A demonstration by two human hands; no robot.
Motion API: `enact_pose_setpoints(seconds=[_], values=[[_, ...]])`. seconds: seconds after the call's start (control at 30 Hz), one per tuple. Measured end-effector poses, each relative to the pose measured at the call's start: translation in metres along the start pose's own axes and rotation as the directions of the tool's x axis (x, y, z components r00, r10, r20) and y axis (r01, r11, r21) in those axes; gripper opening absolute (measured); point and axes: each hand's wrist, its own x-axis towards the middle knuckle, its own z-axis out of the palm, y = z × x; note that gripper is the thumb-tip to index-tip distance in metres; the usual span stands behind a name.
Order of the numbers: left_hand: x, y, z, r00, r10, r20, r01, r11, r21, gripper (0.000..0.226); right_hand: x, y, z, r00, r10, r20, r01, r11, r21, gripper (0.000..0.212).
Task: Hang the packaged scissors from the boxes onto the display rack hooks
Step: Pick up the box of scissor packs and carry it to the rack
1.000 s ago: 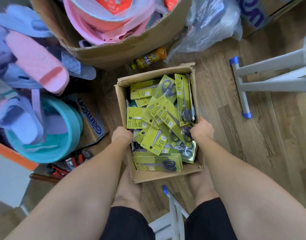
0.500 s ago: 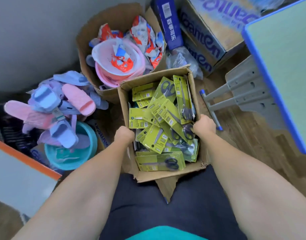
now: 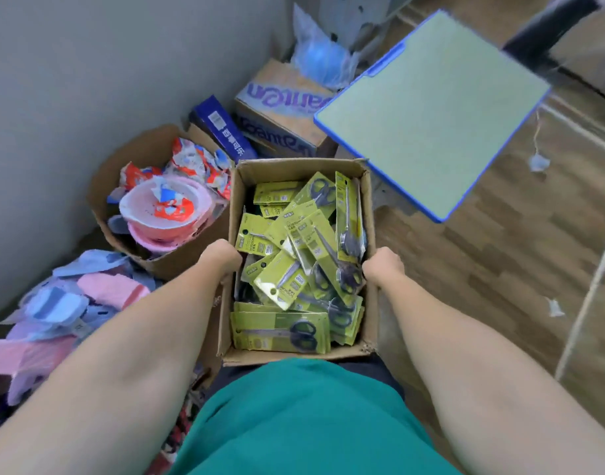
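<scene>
An open cardboard box [image 3: 296, 169] full of several green-carded packaged scissors [image 3: 294, 265] is held up in front of my body. My left hand [image 3: 220, 257] grips the box's left wall, with its fingers curled over the rim. My right hand [image 3: 383, 265] grips the right wall the same way. The scissors lie in a loose pile, and one pack [image 3: 280, 332] lies flat at the near end. No display rack or hooks are in view.
A larger box [image 3: 129, 159] with pink basins [image 3: 165, 209] stands to the left by the grey wall. Slippers [image 3: 88, 289] are piled at lower left. A printed carton [image 3: 280, 108] and a green blue-edged table [image 3: 431, 111] sit behind. Wood floor lies to the right.
Both hands have lifted the scissors box off the floor to waist height. My view has risen, and the table top and wall have come into view.
</scene>
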Motion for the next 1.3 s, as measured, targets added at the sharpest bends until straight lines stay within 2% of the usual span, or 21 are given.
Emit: enact_pose_setpoints(seconds=[0.17, 0.4, 0.63, 0.77, 0.97, 1.3], values=[[-0.011, 0.037, 0.022, 0.988, 0.094, 0.121, -0.114, 0.979, 0.166, 0.011, -0.025, 0.061, 0.001, 0.982, 0.188, -0.013, -0.187, 0.980, 0.066, 0.029], [-0.029, 0.105, 0.094, 0.944, 0.176, 0.278, -0.272, 0.892, 0.362, 0.015, -0.044, 0.165, -0.004, 0.909, 0.418, 0.001, -0.407, 0.885, 0.228, 0.029], [-0.068, 0.205, 0.169, 0.884, 0.306, 0.353, -0.459, 0.709, 0.535, 0.012, -0.061, 0.270, 0.008, 0.801, 0.595, 0.066, -0.560, 0.706, 0.434, 0.027], [-0.087, 0.269, 0.204, 0.842, 0.351, 0.410, -0.539, 0.596, 0.595, 0.029, -0.058, 0.317, -0.003, 0.759, 0.642, 0.103, -0.588, 0.610, 0.531, 0.028], [-0.130, 0.350, 0.246, 0.796, 0.448, 0.408, -0.588, 0.411, 0.696, 0.016, -0.050, 0.374, -0.023, 0.700, 0.700, 0.143, -0.620, 0.495, 0.609, 0.029], [-0.170, 0.457, 0.293, 0.706, 0.504, 0.498, -0.674, 0.260, 0.692, 0.017, -0.026, 0.431, -0.072, 0.628, 0.758, 0.177, -0.635, 0.367, 0.679, 0.023]])
